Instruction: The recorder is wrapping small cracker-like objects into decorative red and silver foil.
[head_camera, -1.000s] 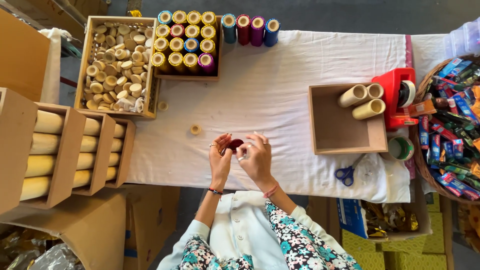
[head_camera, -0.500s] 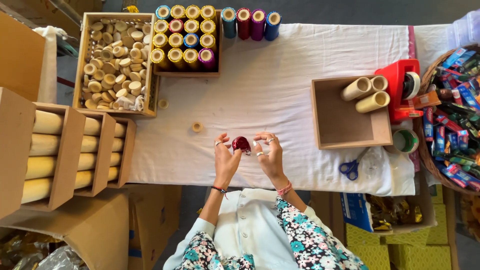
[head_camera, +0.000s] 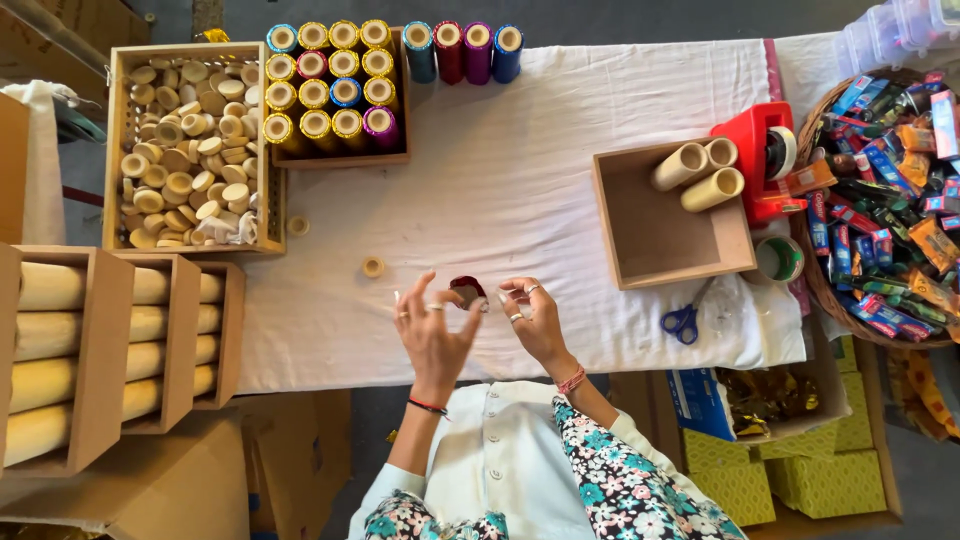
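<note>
My left grip (head_camera: 432, 335) and my right grip (head_camera: 535, 322) meet over the near edge of the counter (head_camera: 540, 180), with a small spool (head_camera: 468, 291) between them. Just beyond my left grip a loose cap (head_camera: 373, 267) lies on the counter. Far left stands a tray of caps (head_camera: 190, 150), and right of it a tray of upright spools (head_camera: 335, 90) with four more spools (head_camera: 462, 50) beside it. To my right sits an open box (head_camera: 660, 220) holding three tubes (head_camera: 700, 172); scissors (head_camera: 684, 320) lie before it, a tape dispenser (head_camera: 760, 160) behind its right side, and a basket of packets (head_camera: 885, 200) at the far right.
</note>
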